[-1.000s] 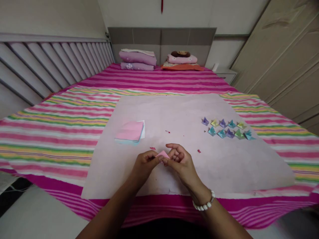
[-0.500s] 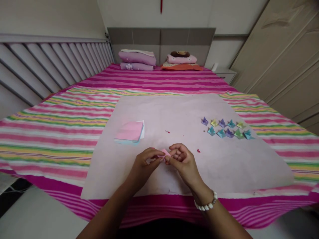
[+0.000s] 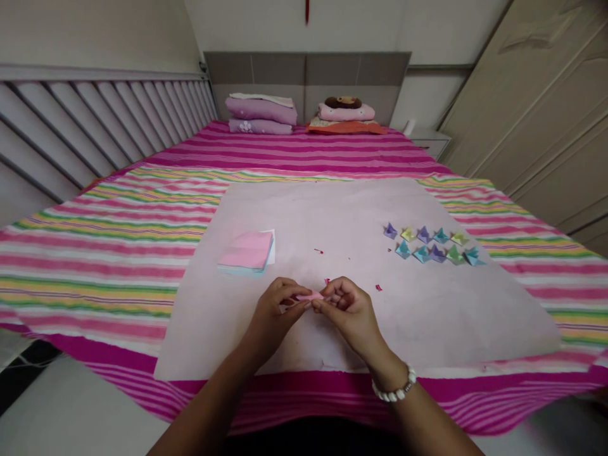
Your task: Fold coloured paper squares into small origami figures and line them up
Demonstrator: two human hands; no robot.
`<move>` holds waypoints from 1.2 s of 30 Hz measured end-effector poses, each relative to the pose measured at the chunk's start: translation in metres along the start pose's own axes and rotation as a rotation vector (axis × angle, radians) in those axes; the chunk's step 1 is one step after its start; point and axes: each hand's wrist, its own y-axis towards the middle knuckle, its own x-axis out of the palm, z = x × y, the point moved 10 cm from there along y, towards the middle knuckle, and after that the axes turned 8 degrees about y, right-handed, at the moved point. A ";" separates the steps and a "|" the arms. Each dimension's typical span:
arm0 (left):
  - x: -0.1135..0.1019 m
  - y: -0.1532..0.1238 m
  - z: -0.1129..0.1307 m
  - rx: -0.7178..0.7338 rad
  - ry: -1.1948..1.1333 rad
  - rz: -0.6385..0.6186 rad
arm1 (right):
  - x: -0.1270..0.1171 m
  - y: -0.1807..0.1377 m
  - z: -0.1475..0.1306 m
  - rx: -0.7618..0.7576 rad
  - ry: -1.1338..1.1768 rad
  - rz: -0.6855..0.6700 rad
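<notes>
Both of my hands meet over the near part of a pale paper sheet (image 3: 332,215) spread on the bed. My left hand (image 3: 275,311) and my right hand (image 3: 346,309) pinch a small folded pink paper piece (image 3: 310,296) between their fingertips; most of it is hidden by my fingers. A white bead bracelet (image 3: 394,389) circles my right wrist. A stack of pink square papers (image 3: 247,252) lies to the left of my hands. Several small folded paper shapes (image 3: 433,245) in purple, yellow, blue and green sit in two rows to the right.
The bed has a pink, green and yellow striped cover (image 3: 118,221). Folded pillows (image 3: 261,113) and bedding with a plush toy (image 3: 346,114) lie at the headboard. A slatted rail (image 3: 95,120) runs along the left, wardrobe doors (image 3: 546,120) along the right. Tiny red scraps (image 3: 379,288) dot the sheet.
The pink piece has turned from standing up between my fingers to lying flatter and more hidden. My hands have closed in tighter around it and shifted slightly.
</notes>
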 end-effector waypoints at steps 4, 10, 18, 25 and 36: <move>0.006 0.001 -0.007 -0.065 -0.089 -0.053 | 0.000 0.000 0.001 -0.013 -0.034 -0.012; 0.010 0.001 -0.010 -0.124 -0.130 -0.090 | 0.000 0.000 -0.001 -0.060 -0.071 -0.041; 0.000 0.001 0.007 -0.008 0.027 -0.005 | 0.009 -0.003 -0.023 -0.289 -0.333 -0.126; -0.007 -0.001 0.015 0.068 0.189 0.062 | 0.027 -0.010 -0.035 -0.378 -0.553 -0.218; -0.008 -0.002 -0.008 -0.074 0.025 0.065 | 0.029 -0.013 -0.038 -0.393 -0.592 -0.214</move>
